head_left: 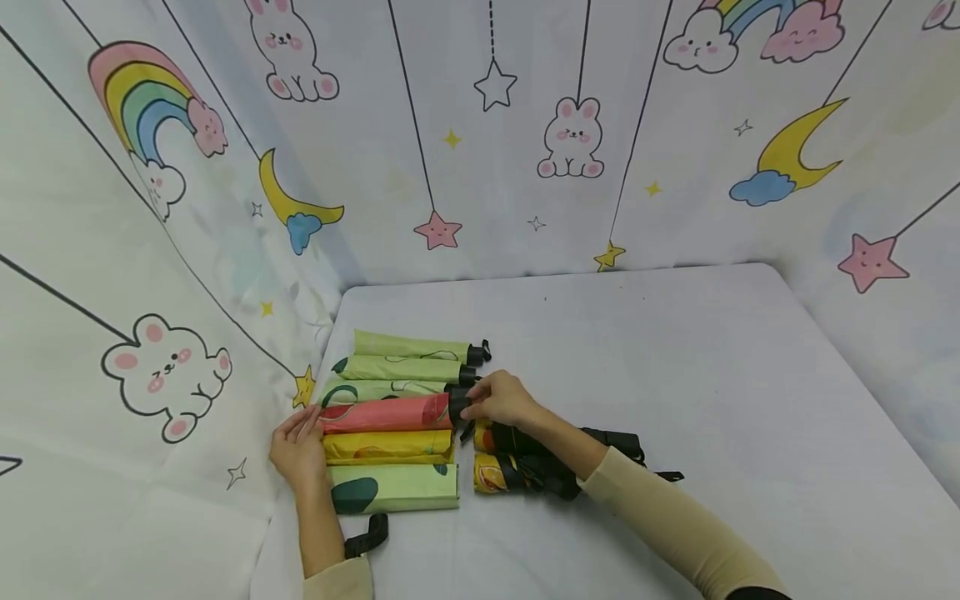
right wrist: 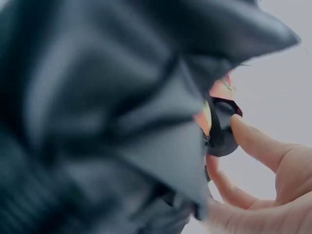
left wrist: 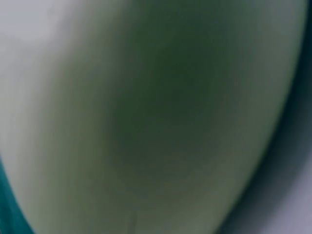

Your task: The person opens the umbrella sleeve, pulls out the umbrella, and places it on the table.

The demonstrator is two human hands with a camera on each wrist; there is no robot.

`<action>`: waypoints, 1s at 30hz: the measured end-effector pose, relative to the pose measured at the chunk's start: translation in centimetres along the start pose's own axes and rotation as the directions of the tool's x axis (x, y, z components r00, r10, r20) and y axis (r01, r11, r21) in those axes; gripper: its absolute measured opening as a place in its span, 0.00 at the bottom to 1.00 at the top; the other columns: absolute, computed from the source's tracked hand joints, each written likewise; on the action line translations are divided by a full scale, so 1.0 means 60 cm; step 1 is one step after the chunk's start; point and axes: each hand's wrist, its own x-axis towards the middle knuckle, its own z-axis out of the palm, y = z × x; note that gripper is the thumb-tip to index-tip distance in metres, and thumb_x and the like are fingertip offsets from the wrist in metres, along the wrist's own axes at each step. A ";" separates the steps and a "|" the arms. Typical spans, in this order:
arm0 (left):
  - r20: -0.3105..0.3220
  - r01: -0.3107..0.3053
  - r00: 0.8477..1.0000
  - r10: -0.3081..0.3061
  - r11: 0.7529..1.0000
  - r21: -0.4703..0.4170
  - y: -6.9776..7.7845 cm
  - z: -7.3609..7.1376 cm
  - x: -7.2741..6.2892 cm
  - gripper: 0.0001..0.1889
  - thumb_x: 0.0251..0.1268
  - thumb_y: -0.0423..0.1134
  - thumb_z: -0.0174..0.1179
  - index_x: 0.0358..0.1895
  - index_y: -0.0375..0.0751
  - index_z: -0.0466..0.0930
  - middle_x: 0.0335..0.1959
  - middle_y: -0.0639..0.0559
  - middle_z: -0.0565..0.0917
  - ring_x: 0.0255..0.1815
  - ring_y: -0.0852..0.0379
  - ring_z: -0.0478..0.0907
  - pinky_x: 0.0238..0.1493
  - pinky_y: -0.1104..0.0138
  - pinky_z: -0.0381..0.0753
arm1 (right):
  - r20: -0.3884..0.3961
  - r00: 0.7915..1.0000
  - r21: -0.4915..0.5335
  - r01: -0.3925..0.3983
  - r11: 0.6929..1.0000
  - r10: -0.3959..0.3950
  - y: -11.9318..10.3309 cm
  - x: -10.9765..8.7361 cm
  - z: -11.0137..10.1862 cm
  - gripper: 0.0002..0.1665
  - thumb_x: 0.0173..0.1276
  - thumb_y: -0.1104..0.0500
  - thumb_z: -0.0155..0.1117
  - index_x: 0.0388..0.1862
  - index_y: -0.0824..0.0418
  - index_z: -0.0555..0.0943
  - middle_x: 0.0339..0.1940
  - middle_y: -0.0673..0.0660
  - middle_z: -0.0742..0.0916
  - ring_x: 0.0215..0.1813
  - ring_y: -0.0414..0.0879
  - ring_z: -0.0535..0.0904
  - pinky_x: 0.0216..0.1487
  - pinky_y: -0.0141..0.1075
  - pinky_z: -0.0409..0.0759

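Note:
A red folding umbrella (head_left: pixel 397 413) with a black handle end lies across the row at the left of the table. My right hand (head_left: pixel 506 398) pinches its black handle (right wrist: pixel 224 127) between thumb and fingers. At its other end my left hand (head_left: pixel 298 446) touches the red cover with extended fingertips. Behind it lie green umbrellas (head_left: pixel 408 344) with black ends, side by side. In front are a yellow umbrella (head_left: pixel 387 447) and a pale green avocado-patterned one (head_left: pixel 405 488). The left wrist view is a blurred green close-up, with no hand showing.
Black-ended umbrellas with fruit-patterned covers (head_left: pixel 491 473) lie under and beside my right forearm. Large black fabric (right wrist: pixel 107 112) fills much of the right wrist view. A black strap (head_left: pixel 367 537) lies by my left forearm. Printed cloth (head_left: pixel 480 192) stands behind the white table (head_left: pixel 637 350).

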 end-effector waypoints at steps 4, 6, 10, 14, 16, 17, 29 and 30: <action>-0.003 0.006 1.000 -0.006 1.000 0.002 0.000 -0.002 -0.001 0.21 0.70 0.17 0.59 0.64 0.28 0.72 0.63 0.35 0.80 0.63 0.50 0.83 0.60 0.71 0.82 | 0.011 1.000 0.136 -0.011 0.991 0.010 -0.006 0.001 -0.002 0.21 0.64 0.58 0.80 0.52 0.67 0.88 0.42 0.58 0.90 0.37 0.49 0.89 0.40 0.40 0.90; -0.009 0.009 1.000 -0.009 1.000 0.002 0.000 -0.003 0.000 0.21 0.70 0.17 0.59 0.64 0.28 0.72 0.62 0.35 0.80 0.63 0.50 0.84 0.60 0.71 0.82 | 0.007 1.000 0.198 -0.020 0.980 0.019 -0.010 0.001 0.000 0.20 0.64 0.59 0.80 0.52 0.68 0.88 0.42 0.59 0.90 0.37 0.51 0.91 0.41 0.41 0.91; -0.020 0.013 1.000 -0.013 1.000 -0.004 0.002 -0.002 0.000 0.21 0.70 0.17 0.58 0.64 0.28 0.73 0.61 0.36 0.81 0.62 0.50 0.84 0.56 0.75 0.83 | -0.023 1.000 0.255 -0.011 0.967 0.017 -0.022 0.000 0.003 0.20 0.64 0.58 0.80 0.52 0.67 0.88 0.43 0.59 0.90 0.40 0.51 0.91 0.47 0.47 0.90; -0.024 0.015 1.000 -0.015 1.000 -0.019 0.003 -0.001 0.001 0.21 0.69 0.16 0.58 0.63 0.27 0.72 0.61 0.35 0.81 0.61 0.50 0.85 0.51 0.77 0.84 | -0.043 0.999 0.283 -0.009 0.959 0.022 -0.027 0.001 0.006 0.23 0.64 0.52 0.81 0.54 0.62 0.89 0.48 0.57 0.90 0.42 0.48 0.90 0.51 0.48 0.89; -0.023 0.016 1.000 -0.016 1.000 -0.019 0.004 -0.001 0.001 0.21 0.69 0.16 0.58 0.63 0.27 0.72 0.61 0.35 0.81 0.61 0.50 0.85 0.52 0.77 0.84 | -0.040 0.999 0.321 -0.021 0.947 0.035 -0.029 0.001 0.007 0.24 0.63 0.51 0.81 0.55 0.61 0.89 0.51 0.58 0.90 0.44 0.48 0.90 0.52 0.48 0.89; -0.024 0.016 1.000 -0.016 1.000 -0.020 0.003 -0.001 0.002 0.21 0.69 0.16 0.58 0.63 0.27 0.73 0.61 0.35 0.81 0.61 0.50 0.85 0.53 0.76 0.84 | -0.039 0.998 0.340 -0.025 0.940 0.041 -0.029 0.001 0.008 0.25 0.63 0.51 0.81 0.55 0.61 0.89 0.52 0.58 0.89 0.45 0.49 0.90 0.52 0.48 0.89; -0.003 0.044 0.999 -0.045 0.993 -0.110 0.003 -0.008 0.005 0.21 0.69 0.15 0.56 0.63 0.28 0.73 0.64 0.35 0.79 0.64 0.49 0.83 0.47 0.76 0.85 | -0.102 0.990 0.398 -0.047 0.916 0.095 -0.045 -0.012 0.011 0.18 0.60 0.52 0.82 0.47 0.58 0.92 0.51 0.59 0.90 0.42 0.51 0.90 0.58 0.53 0.86; -0.005 0.042 0.999 -0.043 0.993 -0.113 0.004 -0.008 0.004 0.21 0.69 0.15 0.56 0.64 0.28 0.73 0.64 0.35 0.79 0.64 0.49 0.83 0.46 0.76 0.85 | -0.105 0.990 0.403 -0.047 0.914 0.097 -0.047 -0.013 0.010 0.18 0.60 0.52 0.82 0.47 0.58 0.93 0.52 0.59 0.89 0.43 0.51 0.90 0.58 0.53 0.86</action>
